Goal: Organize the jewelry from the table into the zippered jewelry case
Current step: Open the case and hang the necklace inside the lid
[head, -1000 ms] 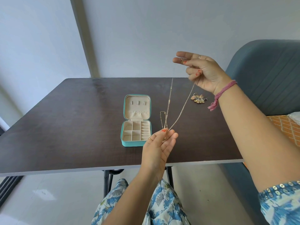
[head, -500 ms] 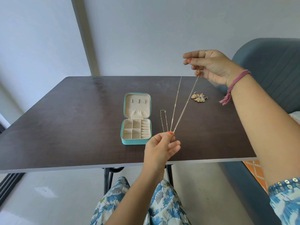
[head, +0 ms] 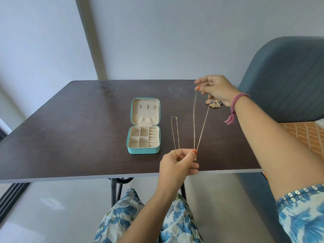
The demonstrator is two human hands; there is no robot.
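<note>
Since a second ago the right hand has come down from well above the far edge of the table to just over its far right part, and the chain it holds has drawn out straighter.

From the head camera, the one view here: that right hand pinches the far end of a thin gold necklace, and the left hand pinches the near end between thumb and forefinger by the near table edge. Both hands are closed on the chain, which runs between them as two fine strands above the tabletop. A second, beaded chain lies flat just left of it, beside the open teal jewelry case. The case sits left of the hands, lid laid back, its divided tray seemingly bare. A cluster of earrings lies under the right hand; what exactly is in it is hard to make out.

To stow the necklace well, I would keep the strands taut and parallel, carry both ends left over the lid, and hook it there before letting slack form, so it cannot knot
</note>
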